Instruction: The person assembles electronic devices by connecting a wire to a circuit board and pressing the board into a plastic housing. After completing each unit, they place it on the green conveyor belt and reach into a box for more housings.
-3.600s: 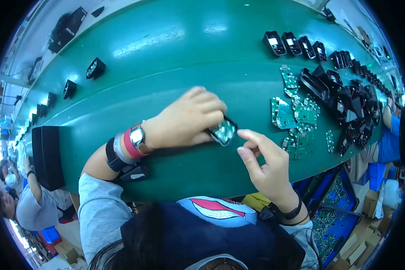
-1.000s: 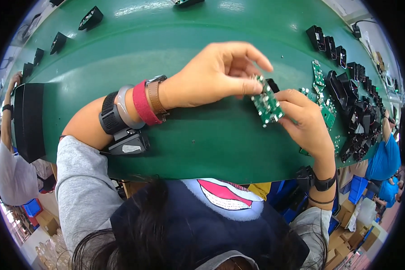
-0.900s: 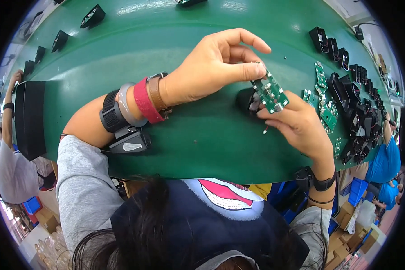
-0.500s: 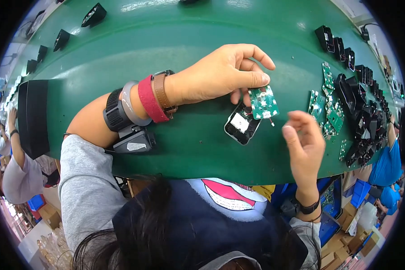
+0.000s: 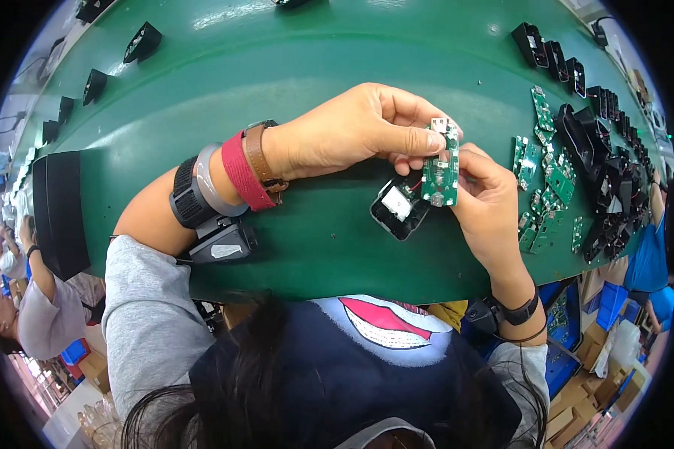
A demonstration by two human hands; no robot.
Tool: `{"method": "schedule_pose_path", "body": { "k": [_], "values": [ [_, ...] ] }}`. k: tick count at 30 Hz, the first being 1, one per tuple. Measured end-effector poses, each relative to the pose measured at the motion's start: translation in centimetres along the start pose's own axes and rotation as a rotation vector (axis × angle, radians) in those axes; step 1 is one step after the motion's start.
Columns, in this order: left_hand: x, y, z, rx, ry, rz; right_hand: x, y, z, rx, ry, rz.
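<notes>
A narrow green circuit board (image 5: pixel 441 179) is held upright between my hands, just right of the table's middle. My left hand (image 5: pixel 374 129) pinches its upper part with the thumb across the front face. My right hand (image 5: pixel 489 196) is closed at the board's right edge, thumb near its lower corner and fingers partly hidden behind. Beneath and left of the board, a small open black housing (image 5: pixel 397 222) lies on the table. A white block (image 5: pixel 398 203) sits in it, and red wires run at its upper edge.
Several loose green circuit boards (image 5: pixel 559 182) lie in a pile on the right. Beyond them is a heap of black housings (image 5: pixel 614 202), with more housings (image 5: pixel 530 46) in a row farther back. A large black block (image 5: pixel 60 209) stands at left. Other people work at both sides.
My right hand has moved up and left and now grips the board with my left hand. The board shows a narrower outline than before. The black housing has stayed nearly in place.
</notes>
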State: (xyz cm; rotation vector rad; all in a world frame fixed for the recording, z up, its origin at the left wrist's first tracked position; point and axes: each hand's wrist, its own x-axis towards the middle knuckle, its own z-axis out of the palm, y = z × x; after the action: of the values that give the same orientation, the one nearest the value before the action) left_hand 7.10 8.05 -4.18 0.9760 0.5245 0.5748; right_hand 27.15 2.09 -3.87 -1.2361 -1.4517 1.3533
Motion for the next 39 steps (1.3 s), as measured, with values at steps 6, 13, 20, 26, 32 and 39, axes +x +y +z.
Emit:
{"method": "schedule_pose_path", "body": {
  "k": [6,13,20,26,32,39],
  "values": [
    [-0.3,0.8,0.6,0.223,0.062,-0.045,0.3,0.2,0.5,-0.088,0.018,-0.034],
    [-0.1,-0.1,0.4,0.359,0.064,0.063,0.2,0.5,0.2,-0.146,-0.009,-0.005],
    [0.0,-0.1,0.1,0.436,0.081,0.002,-0.4,-0.4,0.0,-0.062,-0.022,0.019],
    [-0.4,0.4,0.8,0.618,0.092,-0.019,-1.9,-1.8,0.3,-0.125,-0.001,0.111],
    [-0.8,1.4,0.9,0.586,-0.070,-0.122,-1.0,-1.2,0.4,-0.045,-0.009,0.030],
    [-1.3,1.6,0.9,0.649,-0.290,-0.023,-2.0,-1.0,0.0,-0.043,0.062,0.064]
  ]
}}
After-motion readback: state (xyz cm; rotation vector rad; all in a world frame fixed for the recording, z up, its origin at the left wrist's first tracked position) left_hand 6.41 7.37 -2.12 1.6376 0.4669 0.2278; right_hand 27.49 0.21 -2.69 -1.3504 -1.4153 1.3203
